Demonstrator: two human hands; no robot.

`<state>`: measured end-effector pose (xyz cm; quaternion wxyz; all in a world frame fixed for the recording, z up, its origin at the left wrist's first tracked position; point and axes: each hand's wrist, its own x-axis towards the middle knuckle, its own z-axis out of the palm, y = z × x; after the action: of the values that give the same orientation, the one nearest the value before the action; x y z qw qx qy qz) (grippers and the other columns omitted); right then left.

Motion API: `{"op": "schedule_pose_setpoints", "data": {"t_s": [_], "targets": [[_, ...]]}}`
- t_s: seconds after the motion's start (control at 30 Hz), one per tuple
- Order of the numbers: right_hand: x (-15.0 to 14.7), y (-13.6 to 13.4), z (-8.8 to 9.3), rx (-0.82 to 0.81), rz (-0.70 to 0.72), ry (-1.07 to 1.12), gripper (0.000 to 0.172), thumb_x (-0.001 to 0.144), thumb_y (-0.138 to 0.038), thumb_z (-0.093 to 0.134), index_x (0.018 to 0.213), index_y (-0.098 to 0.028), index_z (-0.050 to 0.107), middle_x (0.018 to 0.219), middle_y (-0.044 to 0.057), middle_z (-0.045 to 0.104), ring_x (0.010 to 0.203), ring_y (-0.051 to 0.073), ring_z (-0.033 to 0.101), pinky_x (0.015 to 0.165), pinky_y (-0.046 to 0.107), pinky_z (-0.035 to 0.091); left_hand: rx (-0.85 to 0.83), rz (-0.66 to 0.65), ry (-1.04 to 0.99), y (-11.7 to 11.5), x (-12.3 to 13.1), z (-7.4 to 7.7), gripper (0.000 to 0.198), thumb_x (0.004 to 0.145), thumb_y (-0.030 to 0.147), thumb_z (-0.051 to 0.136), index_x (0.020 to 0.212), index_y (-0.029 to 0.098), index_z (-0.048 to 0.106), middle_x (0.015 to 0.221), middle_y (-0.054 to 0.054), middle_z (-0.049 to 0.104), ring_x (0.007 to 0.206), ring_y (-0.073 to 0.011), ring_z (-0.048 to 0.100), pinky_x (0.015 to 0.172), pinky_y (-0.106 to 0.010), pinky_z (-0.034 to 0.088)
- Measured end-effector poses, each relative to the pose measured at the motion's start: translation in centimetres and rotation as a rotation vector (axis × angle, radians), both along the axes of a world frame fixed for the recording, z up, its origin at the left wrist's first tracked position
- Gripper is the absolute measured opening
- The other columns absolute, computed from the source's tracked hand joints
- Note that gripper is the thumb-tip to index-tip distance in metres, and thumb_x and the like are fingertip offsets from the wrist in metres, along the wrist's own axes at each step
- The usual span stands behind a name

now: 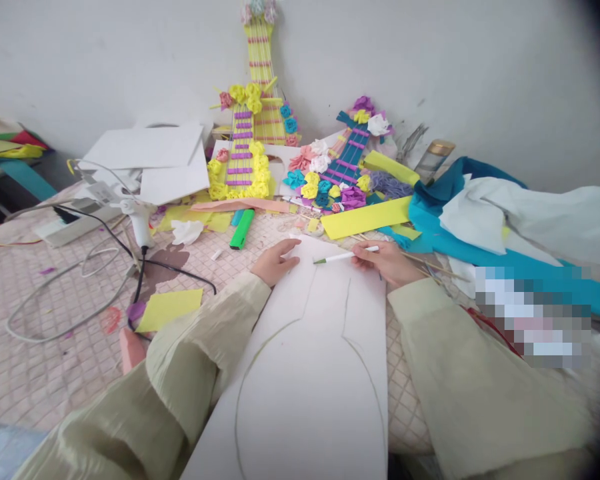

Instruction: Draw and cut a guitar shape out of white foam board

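Observation:
A large white board [310,387] lies in front of me, bearing a thin drawn outline with two long neck lines and wide rounded sides. My right hand [386,262] pinches a slim white pen [343,256] with a dark green tip. That tip meets the board near the top of the left neck line. Resting on the board's upper left edge, my left hand [276,262] has its fingers stretched out and grips nothing. A green box cutter [242,229] lies just beyond it.
Decorated paper guitars [240,153] lean against the wall, a blue one [347,157] among them. Left stand a white glue gun [139,223], cables and a power strip [77,223]. Yellow paper [367,218] and blue cloth-like sheets [440,223] lie right. White boards [150,147] are stacked behind.

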<state>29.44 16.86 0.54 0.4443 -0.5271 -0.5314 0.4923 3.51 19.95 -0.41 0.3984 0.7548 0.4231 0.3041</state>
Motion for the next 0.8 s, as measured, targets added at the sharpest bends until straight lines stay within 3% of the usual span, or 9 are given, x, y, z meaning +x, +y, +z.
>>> {"op": "schedule_pose_setpoints", "data": {"t_s": [0.23, 0.43, 0.67, 0.8], "targets": [[-0.5, 0.0, 0.0, 0.016, -0.023, 0.016, 0.028, 0.061, -0.04, 0.07, 0.067, -0.014, 0.063, 0.059, 0.002, 0.062, 0.049, 0.008, 0.05, 0.044, 0.02, 0.036, -0.008, 0.008, -0.011, -0.1, 0.0, 0.1, 0.041, 0.073, 0.025, 0.052, 0.114, 0.017, 0.048, 0.121, -0.01, 0.051, 0.114, -0.0236, 0.046, 0.08, -0.03, 0.047], [-0.1, 0.0, 0.1, -0.008, -0.128, 0.209, 0.025, 0.056, -0.034, 0.075, 0.066, -0.016, 0.06, 0.055, -0.001, 0.058, 0.049, 0.008, 0.05, 0.043, 0.019, 0.038, -0.021, -0.007, -0.064, 0.2, 0.0, -0.3, 0.041, 0.072, 0.027, 0.053, 0.112, 0.019, 0.049, 0.123, -0.009, 0.049, 0.116, -0.0249, 0.044, 0.08, -0.032, 0.047], [1.7, -0.3, 1.9, 0.03, -0.255, 0.469, 0.031, 0.048, -0.031, 0.079, 0.058, -0.018, 0.052, 0.049, -0.007, 0.045, 0.047, 0.003, 0.042, 0.045, 0.015, 0.04, -0.157, -0.036, -0.279, 1.0, -0.1, -0.6, 0.051, 0.064, 0.033, 0.062, 0.109, 0.015, 0.049, 0.127, -0.014, 0.046, 0.12, -0.0273, 0.039, 0.091, -0.039, 0.04], [2.3, -0.7, 2.8, 0.05, -0.29, 0.526, 0.031, 0.049, -0.031, 0.078, 0.061, -0.019, 0.051, 0.051, -0.008, 0.046, 0.047, 0.004, 0.044, 0.047, 0.016, 0.042, -0.215, 0.004, -0.333, 1.5, 0.1, -0.4, 0.055, 0.061, 0.035, 0.067, 0.108, 0.014, 0.049, 0.124, -0.015, 0.049, 0.117, -0.0262, 0.043, 0.094, -0.039, 0.037]]}}
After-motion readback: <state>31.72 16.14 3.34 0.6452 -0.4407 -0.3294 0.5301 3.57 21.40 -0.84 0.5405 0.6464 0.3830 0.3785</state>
